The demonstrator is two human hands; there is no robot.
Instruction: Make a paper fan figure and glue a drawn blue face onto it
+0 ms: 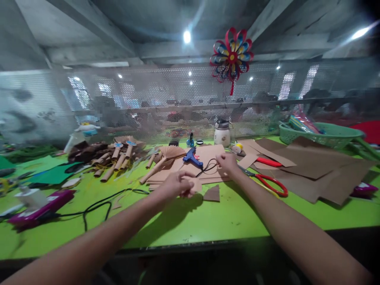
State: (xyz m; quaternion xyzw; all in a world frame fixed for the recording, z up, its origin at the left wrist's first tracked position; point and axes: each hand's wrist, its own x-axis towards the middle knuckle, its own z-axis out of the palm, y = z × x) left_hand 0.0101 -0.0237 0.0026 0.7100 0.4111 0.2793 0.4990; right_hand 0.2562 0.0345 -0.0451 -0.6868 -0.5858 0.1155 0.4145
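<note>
My left hand [179, 185] is closed on a small tan paper piece [196, 185], held above the green table. My right hand [228, 163] is closed over the right side of a stack of brown paper sheets [218, 149]; what its fingertips pinch, if anything, is hidden. Between the hands, a black cord [204, 170] loops across the stack. A blue glue gun [193, 158] lies on these sheets. Just in front of the stack rests a brown paper scrap [212, 193]. Beside my right forearm are red-handled scissors [274, 184].
Rolled paper sticks [118, 160] and a pleated paper fan [172, 152] lie at left. A purple power strip [44, 208] trails a cord. Brown sheets [314, 158] and a green basket [320, 134] stand right. A jar [222, 134] stands behind, before a perforated screen [166, 99].
</note>
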